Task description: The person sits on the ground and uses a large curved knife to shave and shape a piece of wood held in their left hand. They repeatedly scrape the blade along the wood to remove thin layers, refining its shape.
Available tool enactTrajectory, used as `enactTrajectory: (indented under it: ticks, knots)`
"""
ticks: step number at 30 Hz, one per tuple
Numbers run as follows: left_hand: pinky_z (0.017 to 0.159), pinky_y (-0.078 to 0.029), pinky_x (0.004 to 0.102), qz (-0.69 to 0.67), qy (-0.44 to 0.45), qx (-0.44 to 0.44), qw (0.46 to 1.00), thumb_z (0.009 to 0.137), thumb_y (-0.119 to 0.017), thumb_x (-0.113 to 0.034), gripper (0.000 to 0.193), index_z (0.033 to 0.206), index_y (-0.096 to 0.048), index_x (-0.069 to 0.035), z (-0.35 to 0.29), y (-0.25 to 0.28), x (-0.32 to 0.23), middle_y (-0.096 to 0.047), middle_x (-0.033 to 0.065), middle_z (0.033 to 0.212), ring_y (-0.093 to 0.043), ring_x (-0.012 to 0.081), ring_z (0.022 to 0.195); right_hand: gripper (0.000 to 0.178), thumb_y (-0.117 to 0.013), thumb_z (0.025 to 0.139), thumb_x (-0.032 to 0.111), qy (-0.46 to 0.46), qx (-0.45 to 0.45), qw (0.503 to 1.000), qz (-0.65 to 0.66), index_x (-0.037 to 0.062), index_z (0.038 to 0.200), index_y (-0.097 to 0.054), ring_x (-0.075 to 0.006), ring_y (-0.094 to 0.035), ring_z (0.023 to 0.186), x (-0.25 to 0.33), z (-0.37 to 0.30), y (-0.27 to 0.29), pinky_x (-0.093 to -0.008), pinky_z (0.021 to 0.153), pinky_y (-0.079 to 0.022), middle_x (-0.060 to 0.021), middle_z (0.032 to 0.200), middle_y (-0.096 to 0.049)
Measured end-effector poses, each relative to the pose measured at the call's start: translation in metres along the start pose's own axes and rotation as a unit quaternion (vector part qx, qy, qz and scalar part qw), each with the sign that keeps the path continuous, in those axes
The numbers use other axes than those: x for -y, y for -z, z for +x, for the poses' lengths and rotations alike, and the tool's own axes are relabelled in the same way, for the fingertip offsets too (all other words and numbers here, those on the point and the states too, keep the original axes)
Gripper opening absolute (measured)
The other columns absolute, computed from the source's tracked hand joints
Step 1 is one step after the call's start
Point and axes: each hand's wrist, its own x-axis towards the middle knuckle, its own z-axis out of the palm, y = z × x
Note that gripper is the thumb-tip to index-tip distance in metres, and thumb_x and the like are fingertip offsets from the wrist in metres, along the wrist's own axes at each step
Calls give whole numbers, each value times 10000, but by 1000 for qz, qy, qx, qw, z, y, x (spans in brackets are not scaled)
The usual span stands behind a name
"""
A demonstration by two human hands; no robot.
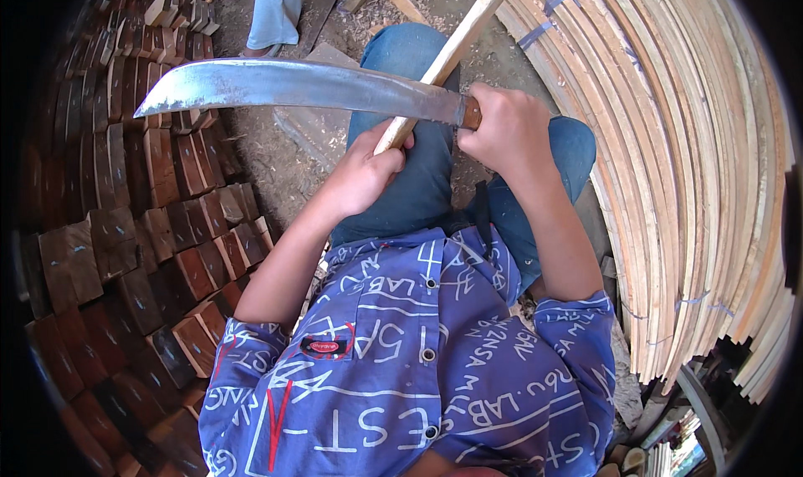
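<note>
My right hand point(508, 127) is closed round the short wooden handle of a machete point(284, 86). Its broad, worn steel blade points left and crosses over a pale wooden stick point(462, 38). My left hand point(368, 169) grips the near end of that stick, fingers wrapped round it. From there the stick slants up and away to the right, above my knee in blue jeans point(401, 184). Where the blade passes over the stick, I cannot tell whether they touch.
Dark brown wooden blocks point(171, 172) are stacked along the left. Long pale wood strips point(669, 184), tied in bundles, stand close on the right. Wood chips litter the ground point(335, 0). A light-blue trouser leg point(276, 13) of another person shows at the far left.
</note>
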Motion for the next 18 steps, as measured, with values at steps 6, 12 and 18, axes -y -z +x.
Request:
enactTrajectory:
  ticks: [6,12,18]
  knots:
    - [382,-253,241,1,-2,21,1000,755,-468,-129,283,1021,-474,-33,2,3,-3,-400,-13,654,-338,65,465,179,-703,600,208,-6,3,997,-71,76,698,-632,-322,-659,612,-22,7,15,-414,550,-516,-137,629,-641]
    - [438,-315,270,-77,52,33,995,742,-474,-119,214,939,-494,-37,-5,12,4,-426,1,630,-405,102,495,183,-631,703,197,-204,-62,972,-94,27,764,-661,-369,-655,707,-77,16,41,-442,634,-502,-198,695,-646]
    - [408,-283,252,-129,72,67,987,738,-480,-88,226,961,-481,-45,-2,15,-3,-399,-18,624,-359,77,477,216,-624,776,181,-329,-104,937,47,-29,731,-603,-347,-578,594,-132,-25,54,-412,603,-437,-209,626,-593]
